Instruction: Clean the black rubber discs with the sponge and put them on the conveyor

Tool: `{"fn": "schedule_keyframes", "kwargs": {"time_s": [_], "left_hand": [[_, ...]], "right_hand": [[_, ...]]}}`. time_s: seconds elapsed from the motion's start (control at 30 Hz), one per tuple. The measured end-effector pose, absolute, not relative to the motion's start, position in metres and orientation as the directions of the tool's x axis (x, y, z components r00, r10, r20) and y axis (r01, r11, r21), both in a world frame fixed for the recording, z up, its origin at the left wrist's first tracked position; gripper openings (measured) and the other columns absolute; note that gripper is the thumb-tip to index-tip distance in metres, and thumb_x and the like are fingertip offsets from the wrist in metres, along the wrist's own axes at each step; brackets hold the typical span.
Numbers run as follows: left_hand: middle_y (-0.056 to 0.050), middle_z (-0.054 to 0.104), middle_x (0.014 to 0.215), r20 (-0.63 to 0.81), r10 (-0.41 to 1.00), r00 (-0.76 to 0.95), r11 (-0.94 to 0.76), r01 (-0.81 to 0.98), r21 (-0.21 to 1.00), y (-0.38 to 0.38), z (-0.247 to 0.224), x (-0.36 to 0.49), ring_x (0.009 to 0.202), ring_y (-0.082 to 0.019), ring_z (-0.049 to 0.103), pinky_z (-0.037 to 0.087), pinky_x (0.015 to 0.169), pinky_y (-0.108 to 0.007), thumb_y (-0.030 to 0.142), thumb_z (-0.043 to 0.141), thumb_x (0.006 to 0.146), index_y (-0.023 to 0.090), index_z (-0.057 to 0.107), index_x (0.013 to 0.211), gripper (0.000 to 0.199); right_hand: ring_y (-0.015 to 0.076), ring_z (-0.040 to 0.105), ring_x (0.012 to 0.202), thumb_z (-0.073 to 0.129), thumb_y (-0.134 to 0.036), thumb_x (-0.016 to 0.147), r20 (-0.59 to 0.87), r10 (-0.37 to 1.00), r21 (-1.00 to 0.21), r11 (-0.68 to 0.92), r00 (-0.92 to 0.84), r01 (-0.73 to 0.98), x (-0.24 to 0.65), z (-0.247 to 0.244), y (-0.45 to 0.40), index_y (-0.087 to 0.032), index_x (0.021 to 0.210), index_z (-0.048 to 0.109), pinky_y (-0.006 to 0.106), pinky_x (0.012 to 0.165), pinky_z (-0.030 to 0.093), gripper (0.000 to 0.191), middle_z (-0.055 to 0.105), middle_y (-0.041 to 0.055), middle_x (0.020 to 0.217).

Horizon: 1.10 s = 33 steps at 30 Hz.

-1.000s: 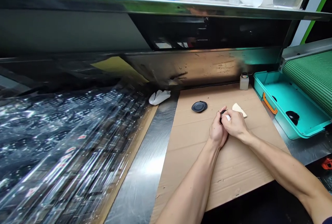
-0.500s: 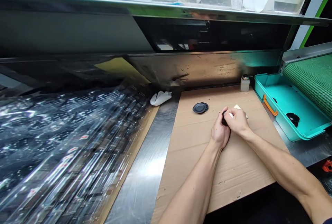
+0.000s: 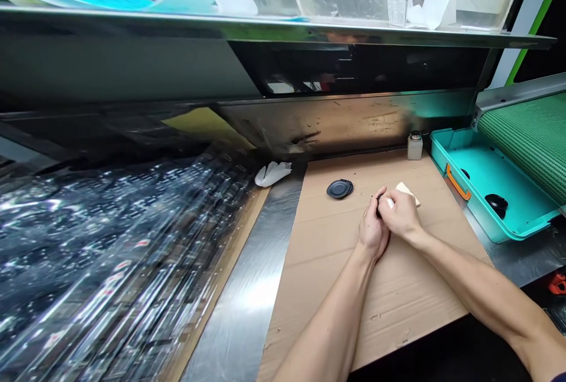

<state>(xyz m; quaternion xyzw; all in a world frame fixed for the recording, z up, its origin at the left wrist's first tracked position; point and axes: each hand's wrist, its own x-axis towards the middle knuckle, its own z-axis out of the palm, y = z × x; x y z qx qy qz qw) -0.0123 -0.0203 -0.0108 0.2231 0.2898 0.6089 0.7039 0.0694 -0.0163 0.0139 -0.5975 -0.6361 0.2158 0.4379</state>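
Note:
My left hand is closed around a small black part, most of which the fingers hide. Against it, my right hand pinches a white wipe-like piece. Just behind the right hand shows a cream-coloured piece; whether it joins the white one I cannot tell. Both hands are together above a cardboard sheet. Farther back on the cardboard lie black round lid-like parts, apart from my hands.
A small bottle stands at the cardboard's back edge. On the right is a turquoise tray holding black parts, beside a green mesh belt. Plastic-wrapped goods fill the left. Crumpled white paper lies near the back.
The view has tilted up slightly, so the scene sits a little lower. My right hand has shifted slightly against the black part, and more of the cream-coloured piece shows.

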Motion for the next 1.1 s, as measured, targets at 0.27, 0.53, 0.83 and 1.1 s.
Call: {"fn": "schedule_keyframes", "kwargs": {"time_s": [0.27, 0.53, 0.83, 1.1], "left_hand": [[-0.012, 0.070, 0.125, -0.187, 0.962, 0.199, 0.271, -0.759, 0.592, -0.015, 0.000, -0.025, 0.119, -0.022, 0.065, 0.053, 0.102, -0.037, 0.037, 0.036, 0.106, 0.016, 0.069, 0.115, 0.040], [-0.021, 0.071, 0.103, -0.391, 0.872, 0.295, 0.462, -0.762, 0.454, -0.005, 0.000, -0.042, 0.084, -0.021, 0.071, 0.060, 0.071, -0.028, 0.050, 0.023, 0.106, 0.004, 0.068, 0.112, 0.065], [-0.017, 0.074, 0.096, -0.340, 0.915, 0.220, 0.385, -0.731, 0.563, -0.007, 0.001, -0.034, 0.082, -0.021, 0.070, 0.058, 0.064, -0.029, 0.050, 0.024, 0.106, 0.010, 0.070, 0.094, 0.062], [-0.012, 0.075, 0.097, -0.269, 0.952, 0.146, 0.287, -0.734, 0.616, -0.012, -0.007, -0.020, 0.107, -0.023, 0.069, 0.054, 0.100, -0.035, 0.048, 0.039, 0.105, 0.013, 0.070, 0.092, 0.049]], "right_hand": [[0.0176, 0.066, 0.074, 0.055, -0.036, 0.092, 0.338, 0.932, -0.802, 0.213, 0.130, 0.559, 0.084, 0.019, -0.003, -0.023, 0.089, 0.074, 0.025, 0.072, 0.047, 0.023, 0.074, 0.0023, 0.079], [0.0211, 0.068, 0.086, 0.052, -0.044, 0.094, 0.428, 0.854, -0.784, 0.188, 0.295, 0.592, 0.122, 0.016, 0.003, -0.020, 0.099, 0.074, 0.030, 0.083, 0.049, 0.033, 0.076, 0.0069, 0.094], [0.0197, 0.065, 0.092, 0.057, -0.033, 0.092, 0.441, 0.897, -0.696, 0.366, -0.035, 0.618, 0.109, 0.023, -0.008, -0.019, 0.104, 0.069, 0.029, 0.084, 0.048, 0.023, 0.072, 0.0066, 0.101], [0.0218, 0.062, 0.094, 0.049, -0.024, 0.096, 0.416, 0.882, -0.489, 0.423, -0.222, 0.763, 0.094, 0.013, -0.017, -0.019, 0.106, 0.071, 0.030, 0.084, 0.047, 0.024, 0.067, 0.0085, 0.100]]}}
